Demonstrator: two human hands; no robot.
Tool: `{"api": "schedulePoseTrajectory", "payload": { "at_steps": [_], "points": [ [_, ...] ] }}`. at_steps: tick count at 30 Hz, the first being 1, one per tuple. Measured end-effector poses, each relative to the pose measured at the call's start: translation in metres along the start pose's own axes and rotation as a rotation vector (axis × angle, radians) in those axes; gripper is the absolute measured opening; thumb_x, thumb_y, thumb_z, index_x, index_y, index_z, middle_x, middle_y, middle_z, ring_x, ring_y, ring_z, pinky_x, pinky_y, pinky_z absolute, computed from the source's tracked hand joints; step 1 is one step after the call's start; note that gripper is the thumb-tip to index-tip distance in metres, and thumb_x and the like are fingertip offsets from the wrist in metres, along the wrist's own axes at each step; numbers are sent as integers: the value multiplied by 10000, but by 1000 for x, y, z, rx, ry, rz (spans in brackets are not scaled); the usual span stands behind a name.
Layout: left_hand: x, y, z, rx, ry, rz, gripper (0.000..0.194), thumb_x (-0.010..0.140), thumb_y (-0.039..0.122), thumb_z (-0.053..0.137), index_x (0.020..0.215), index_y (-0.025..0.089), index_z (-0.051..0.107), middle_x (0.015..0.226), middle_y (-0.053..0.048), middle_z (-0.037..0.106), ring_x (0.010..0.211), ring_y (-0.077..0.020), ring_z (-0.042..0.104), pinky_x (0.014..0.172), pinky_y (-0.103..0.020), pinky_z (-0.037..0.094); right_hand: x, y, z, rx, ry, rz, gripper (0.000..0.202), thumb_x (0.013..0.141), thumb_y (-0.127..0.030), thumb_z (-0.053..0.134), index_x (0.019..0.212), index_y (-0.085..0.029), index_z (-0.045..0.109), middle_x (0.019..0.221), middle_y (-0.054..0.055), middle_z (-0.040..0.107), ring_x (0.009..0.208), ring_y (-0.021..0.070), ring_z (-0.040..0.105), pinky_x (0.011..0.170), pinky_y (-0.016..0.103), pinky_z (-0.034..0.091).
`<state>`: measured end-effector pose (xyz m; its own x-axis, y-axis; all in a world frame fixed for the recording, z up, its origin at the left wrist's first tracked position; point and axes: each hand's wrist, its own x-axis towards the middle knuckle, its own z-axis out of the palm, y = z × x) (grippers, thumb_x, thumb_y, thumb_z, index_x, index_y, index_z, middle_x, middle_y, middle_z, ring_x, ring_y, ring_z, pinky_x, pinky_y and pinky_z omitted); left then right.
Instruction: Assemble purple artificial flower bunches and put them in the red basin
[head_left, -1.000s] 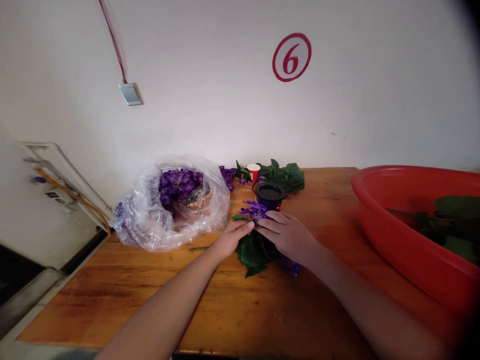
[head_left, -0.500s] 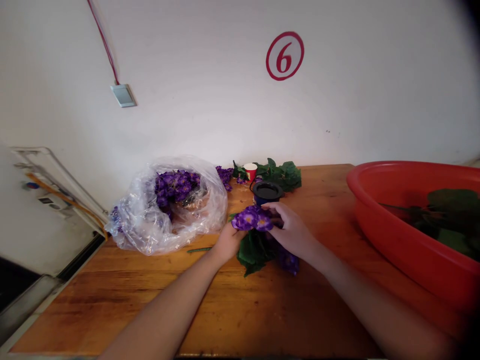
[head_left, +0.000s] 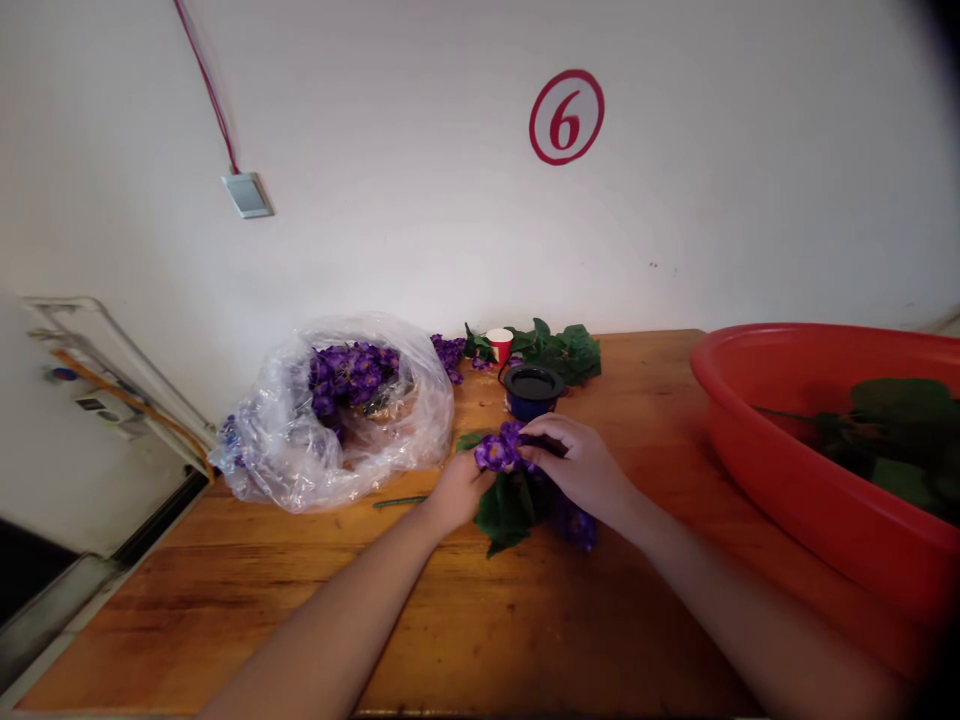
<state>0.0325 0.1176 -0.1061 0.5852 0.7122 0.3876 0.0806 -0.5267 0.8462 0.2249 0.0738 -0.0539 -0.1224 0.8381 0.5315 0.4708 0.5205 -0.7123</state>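
Purple flowers (head_left: 496, 450) with yellow centres are between my two hands above the wooden table. My left hand (head_left: 459, 490) is closed around the lower part of the bunch, its fingertips hidden behind petals and leaves. The fingers of my right hand (head_left: 566, 460) pinch the purple blooms from the right. Green leaves (head_left: 506, 515) hang beneath the blooms, and another purple bloom (head_left: 576, 525) shows under my right wrist. Just beyond my hands stands a dark blue pot (head_left: 531, 392) with a black rim.
A clear plastic bag (head_left: 285, 450) of purple flowers lies at the left. A red tub (head_left: 795, 450) with green leaves is at the right. Near the wall are a red and white cup (head_left: 499, 345) and leaves (head_left: 570, 352). A green stem (head_left: 400, 501) lies on the table (head_left: 480, 640).
My right hand has moved slightly down, uncovering more of the blue pot. The purple blooms between my hands look more bunched together and have shifted slightly.
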Motion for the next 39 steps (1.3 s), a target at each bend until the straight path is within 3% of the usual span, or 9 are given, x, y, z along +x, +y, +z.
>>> {"api": "schedulePoseTrajectory", "payload": {
  "at_steps": [4, 6, 11, 17, 22, 27, 31, 34, 39],
  "points": [
    [1, 2, 3, -30, 49, -37, 237, 902, 359, 545, 962, 158, 656, 963, -57, 663, 919, -198, 585, 864, -311, 462, 2, 2, -2, 48, 75, 71, 82, 793, -264, 650, 818, -214, 709, 879, 38, 707, 852, 193, 652, 808, 341, 497],
    [0, 4, 5, -84, 92, -110, 294, 874, 416, 589, 1034, 168, 601, 844, -19, 631, 774, -157, 572, 740, -264, 470, 3, 3, -4, 70, 115, 137, 122, 773, -318, 667, 811, -212, 713, 853, 39, 711, 825, 204, 652, 778, 343, 497],
    [-2, 8, 6, -86, 84, -244, 437, 850, 500, 598, 1144, 189, 509, 582, 79, 468, 496, -93, 429, 495, -190, 332, 5, 4, -9, 128, 176, 307, 266, 735, -442, 700, 836, -198, 730, 823, 45, 727, 779, 215, 657, 717, 329, 482],
    [-1, 9, 2, 160, 20, -125, 285, 888, 443, 551, 908, 169, 626, 688, -7, 576, 642, -142, 522, 602, -235, 386, 1, -11, -4, 6, 136, 349, 251, 754, -437, 675, 781, -192, 723, 755, 37, 713, 724, 212, 641, 652, 309, 450],
    [-3, 8, 2, 216, -16, -40, 342, 943, 411, 449, 779, 173, 631, 722, -42, 611, 712, -178, 560, 713, -285, 444, -1, -9, 1, -16, 97, 299, 309, 788, -496, 649, 824, -191, 681, 760, 44, 685, 704, 197, 632, 625, 304, 481],
    [-4, 13, 3, 8, 48, 2, 324, 939, 417, 458, 985, 192, 686, 993, -69, 692, 1010, -237, 605, 1008, -392, 425, 1, 4, -10, 73, -15, 101, 555, 837, -456, 632, 1317, -231, 469, 1254, 138, 566, 997, 219, 623, 751, 346, 566],
    [-4, 19, 2, -36, 45, -45, 341, 903, 438, 524, 1117, 222, 676, 1153, -70, 677, 1160, -254, 558, 1115, -441, 342, 1, 2, -21, 58, -245, -35, 725, 843, -404, 650, 1465, -320, 286, 1471, 134, 370, 1169, 236, 560, 835, 367, 569],
    [-5, 19, 1, -54, 28, -76, 371, 902, 433, 535, 1178, 213, 648, 1228, -76, 646, 1169, -251, 553, 1110, -452, 350, 0, -3, -21, 71, -336, -41, 620, 843, -393, 655, 1407, -314, 410, 1419, 105, 450, 1140, 214, 579, 863, 354, 557],
    [-6, 14, 1, -62, 14, -121, 296, 912, 384, 530, 1078, 188, 678, 1115, -70, 681, 1115, -239, 575, 1075, -424, 380, 2, 0, -10, 183, -297, 103, 365, 796, -378, 698, 1125, -225, 661, 1114, 67, 666, 967, 198, 648, 822, 333, 537]
  ]
}}
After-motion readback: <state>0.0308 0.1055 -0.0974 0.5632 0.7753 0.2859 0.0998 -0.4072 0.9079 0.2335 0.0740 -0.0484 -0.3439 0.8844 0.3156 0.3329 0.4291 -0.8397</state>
